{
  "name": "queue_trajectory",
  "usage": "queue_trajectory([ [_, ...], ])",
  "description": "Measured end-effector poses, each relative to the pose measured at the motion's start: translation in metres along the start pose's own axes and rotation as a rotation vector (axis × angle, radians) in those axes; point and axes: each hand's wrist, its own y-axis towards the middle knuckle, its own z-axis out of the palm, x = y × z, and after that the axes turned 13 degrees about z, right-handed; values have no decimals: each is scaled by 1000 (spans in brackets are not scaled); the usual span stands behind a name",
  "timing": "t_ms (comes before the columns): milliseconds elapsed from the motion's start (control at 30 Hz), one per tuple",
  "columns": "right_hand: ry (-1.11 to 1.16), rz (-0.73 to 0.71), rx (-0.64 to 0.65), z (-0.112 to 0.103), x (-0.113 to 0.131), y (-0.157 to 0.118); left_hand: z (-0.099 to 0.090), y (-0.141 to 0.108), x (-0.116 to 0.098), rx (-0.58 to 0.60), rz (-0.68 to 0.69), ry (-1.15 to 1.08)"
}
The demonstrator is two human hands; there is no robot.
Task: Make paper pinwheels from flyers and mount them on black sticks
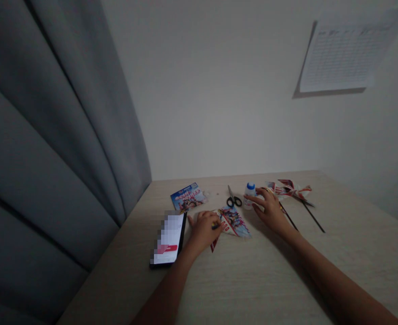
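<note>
A small white bottle with a blue cap [249, 199] stands upright on the table. At its right side is my right hand [267, 206], fingers apart and fingertips at the bottle; whether they grip it is unclear. My left hand [205, 230] is closed, with its fingers curled over the left part of a folded, colourful printed paper piece [234, 222]. A dark bit shows by its fingers, too small to make out. Just beyond the paper lie scissors with dark handles [234, 199], blades pointing away.
A tablet with a lit screen [172, 237] lies left of my left hand. Behind it is a blue printed sheet [188, 197]. Folded paper pinwheel shapes [292, 190] with dark sticks [313, 216] lie at the right. A grey curtain [67, 113] hangs left.
</note>
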Motion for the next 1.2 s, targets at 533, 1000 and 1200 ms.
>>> queue_trajectory([
  [533,4,12,4,-1,2,0,-1,-4,5,136,132,34],
  [1000,4,7,16,-2,2,0,-17,-5,3,209,207,74],
  [1200,5,6,11,-1,1,0,-16,-1,4,164,219,52],
])
